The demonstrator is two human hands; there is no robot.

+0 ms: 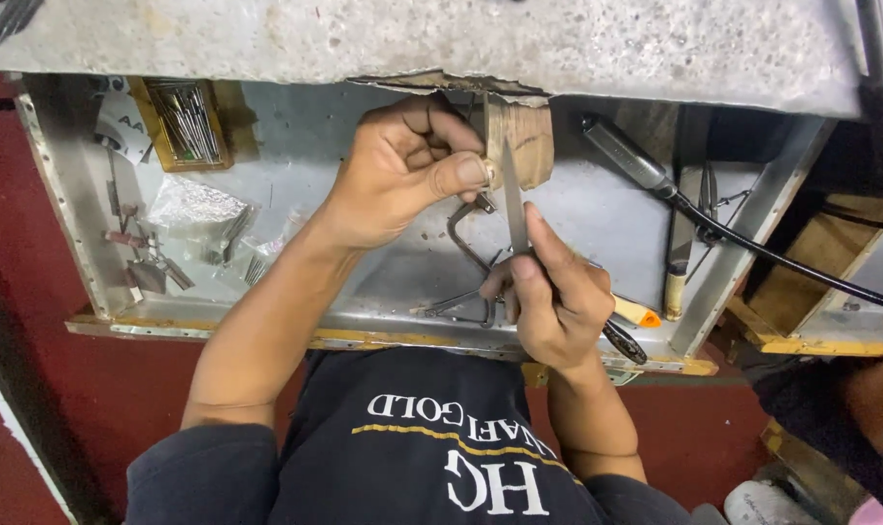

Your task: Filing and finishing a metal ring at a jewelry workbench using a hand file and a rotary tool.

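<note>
- Head view: your left hand (402, 165) was curled shut, thumb and fingers pinching something small against the wooden peg (526, 141) under the bench edge (461, 44); what it pinched was too small to tell.
- Your right hand (556, 301) was clamped on a flat metal file (512, 199), forefinger laid along it, the tip touching the spot by your left thumb.
- Below your hands sat a metal drawer tray (568, 209). A bent wire frame (466, 248) lay in it just behind the file, partly hidden by your right hand.
- On one side of the tray lay a box of thin rods (184, 122), crumpled foil (196, 209) and small bits. On the other lay a black handpiece with a cable (645, 170) and an orange-tipped tool (638, 312).
- The bench top was rough grey stone, the floor red, and another person's arm (874, 399) showed at the frame's edge.
</note>
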